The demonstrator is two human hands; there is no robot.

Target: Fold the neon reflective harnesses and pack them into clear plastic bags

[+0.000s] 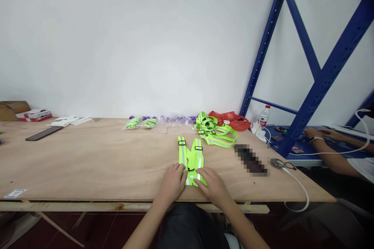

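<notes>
Left hand [173, 181], right hand [213, 185], harness [193, 159] between

place: workshop-like room | shown by: long wooden worktable [87, 163], blue perforated metal rack [324, 79], bagged reflective straps [133, 123]

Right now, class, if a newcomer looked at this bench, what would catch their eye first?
Probably the neon-yellow strap piece near the table's front edge, with the left hand and right hand on it. Behind it, slightly right, sits a tangle of matching straps, beside a red plastic bag. The blue metal frame towers at the right.
</notes>
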